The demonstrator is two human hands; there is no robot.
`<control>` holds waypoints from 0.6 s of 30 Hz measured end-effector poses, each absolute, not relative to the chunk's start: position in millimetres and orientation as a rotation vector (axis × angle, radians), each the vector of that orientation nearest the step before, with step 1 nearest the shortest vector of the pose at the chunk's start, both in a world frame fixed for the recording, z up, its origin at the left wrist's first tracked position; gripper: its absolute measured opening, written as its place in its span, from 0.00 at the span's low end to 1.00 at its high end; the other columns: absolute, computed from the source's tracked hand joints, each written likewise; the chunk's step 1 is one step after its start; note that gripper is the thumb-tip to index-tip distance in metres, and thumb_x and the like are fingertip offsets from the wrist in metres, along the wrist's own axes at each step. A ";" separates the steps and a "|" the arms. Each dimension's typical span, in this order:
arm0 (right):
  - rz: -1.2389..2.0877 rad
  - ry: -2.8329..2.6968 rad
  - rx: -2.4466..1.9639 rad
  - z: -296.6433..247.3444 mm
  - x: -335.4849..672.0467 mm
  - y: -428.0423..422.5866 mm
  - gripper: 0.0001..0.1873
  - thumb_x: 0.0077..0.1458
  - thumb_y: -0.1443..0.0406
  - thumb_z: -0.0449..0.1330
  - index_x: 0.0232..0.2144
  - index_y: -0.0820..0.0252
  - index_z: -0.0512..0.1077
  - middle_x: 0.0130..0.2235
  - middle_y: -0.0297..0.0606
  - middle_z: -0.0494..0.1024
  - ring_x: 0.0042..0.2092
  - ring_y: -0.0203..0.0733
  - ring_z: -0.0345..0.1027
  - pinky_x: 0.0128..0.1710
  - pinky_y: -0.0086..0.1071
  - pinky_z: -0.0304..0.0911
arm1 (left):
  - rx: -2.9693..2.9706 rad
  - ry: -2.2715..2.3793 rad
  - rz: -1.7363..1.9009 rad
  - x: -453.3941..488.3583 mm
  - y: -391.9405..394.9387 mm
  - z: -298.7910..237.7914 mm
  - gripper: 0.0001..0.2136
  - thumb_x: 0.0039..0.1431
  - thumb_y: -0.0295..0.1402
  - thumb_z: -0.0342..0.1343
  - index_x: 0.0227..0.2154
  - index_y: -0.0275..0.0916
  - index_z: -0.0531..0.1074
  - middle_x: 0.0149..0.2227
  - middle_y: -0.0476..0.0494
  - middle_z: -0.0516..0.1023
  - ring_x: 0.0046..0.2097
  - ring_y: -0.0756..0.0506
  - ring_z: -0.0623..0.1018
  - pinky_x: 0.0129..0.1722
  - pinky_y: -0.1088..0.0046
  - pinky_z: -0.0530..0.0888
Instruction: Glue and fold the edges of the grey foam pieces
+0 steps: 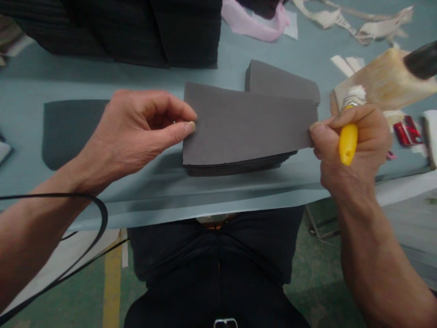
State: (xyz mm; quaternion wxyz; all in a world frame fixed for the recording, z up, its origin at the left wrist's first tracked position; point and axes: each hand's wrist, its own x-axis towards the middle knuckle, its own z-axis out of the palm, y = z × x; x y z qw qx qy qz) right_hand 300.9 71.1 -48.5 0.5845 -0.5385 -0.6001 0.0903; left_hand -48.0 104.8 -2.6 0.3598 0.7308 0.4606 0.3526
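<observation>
A flat grey panel, of fabric or thin sheet, lies over a stack of like pieces near the table's front edge. My left hand pinches its left edge between thumb and forefinger. At its right end, my right hand grips the corner with thumb and forefinger. That same hand also holds a yellow-handled brush, its whitish tip pointing away from me. Behind the panel sits a second grey stack. A dark grey piece lies flat to the left, partly covered by my left hand.
Tall black stacks stand at the back left of the blue-green table. A pink cloth and cream strips lie at the back. A glue-stained block with a black cylinder and red packets are at right. A black cable crosses my left forearm.
</observation>
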 end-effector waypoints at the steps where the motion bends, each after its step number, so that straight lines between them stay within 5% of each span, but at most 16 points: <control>1: 0.207 -1.394 -1.251 -48.4 300.8 71.0 0.16 0.47 0.63 0.69 0.30 0.51 0.63 0.26 0.28 0.72 0.25 0.33 0.64 0.30 0.33 0.62 | 1.882 1.189 0.907 -47.6 104.8 -2.4 0.08 0.61 0.35 0.68 0.39 0.35 0.86 0.32 0.51 0.84 0.31 0.56 0.75 0.30 0.83 0.68; 6: 0.232 -1.391 -1.203 -48.7 300.5 69.8 0.13 0.49 0.64 0.70 0.33 0.52 0.68 0.28 0.29 0.73 0.25 0.32 0.64 0.29 0.32 0.62 | 1.834 1.227 0.916 -44.7 104.8 0.0 0.10 0.60 0.37 0.69 0.38 0.33 0.86 0.30 0.53 0.81 0.30 0.56 0.73 0.33 0.82 0.70; 13: 0.215 -1.417 -1.209 -51.7 297.5 70.8 0.19 0.57 0.56 0.73 0.35 0.52 0.65 0.29 0.27 0.71 0.21 0.27 0.54 0.17 0.27 0.47 | 1.883 1.438 0.897 -44.0 103.5 -0.1 0.16 0.62 0.45 0.70 0.41 0.35 0.87 0.33 0.53 0.80 0.34 0.53 0.76 0.48 0.68 0.79; 18: 0.229 -1.426 -1.226 -48.4 292.5 67.3 0.18 0.60 0.58 0.72 0.35 0.51 0.64 0.27 0.26 0.72 0.21 0.28 0.55 0.18 0.27 0.49 | 1.919 1.445 0.865 -47.7 107.2 -5.4 0.19 0.60 0.47 0.71 0.44 0.35 0.87 0.34 0.50 0.83 0.33 0.53 0.75 0.43 0.70 0.77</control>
